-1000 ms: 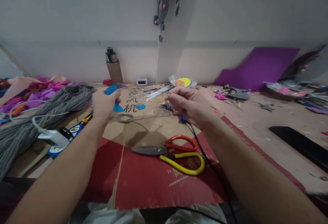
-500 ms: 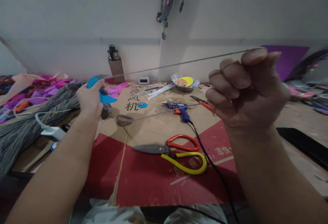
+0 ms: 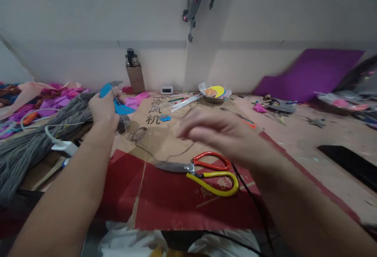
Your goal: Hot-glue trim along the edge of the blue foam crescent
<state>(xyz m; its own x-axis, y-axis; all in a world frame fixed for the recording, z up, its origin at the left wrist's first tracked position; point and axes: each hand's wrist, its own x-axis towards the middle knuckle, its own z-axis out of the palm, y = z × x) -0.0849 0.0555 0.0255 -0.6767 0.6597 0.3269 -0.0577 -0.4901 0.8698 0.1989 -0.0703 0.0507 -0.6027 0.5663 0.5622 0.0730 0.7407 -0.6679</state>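
Observation:
My left hand is closed on a bright blue piece at the left, beside the bundle of grey yarn. My right hand, blurred by motion, hangs over the middle of the cardboard; its fingers are smeared, and whether they hold the yarn cannot be told. A small loose coil of grey yarn lies on the cardboard, and a slack strand runs from it toward my right hand. Below that hand lie scissors with one red and one yellow handle.
Red and brown cardboard covers the table front. Behind are a bowl, a small white clock and a brown box-shaped device. A black phone-like slab and purple sheet are at the right. A black cord crosses the front.
My right hand has come down and left from the upper right. The strand that was stretched between my hands is no longer taut; the yarn coil looks looser. My left hand has barely moved.

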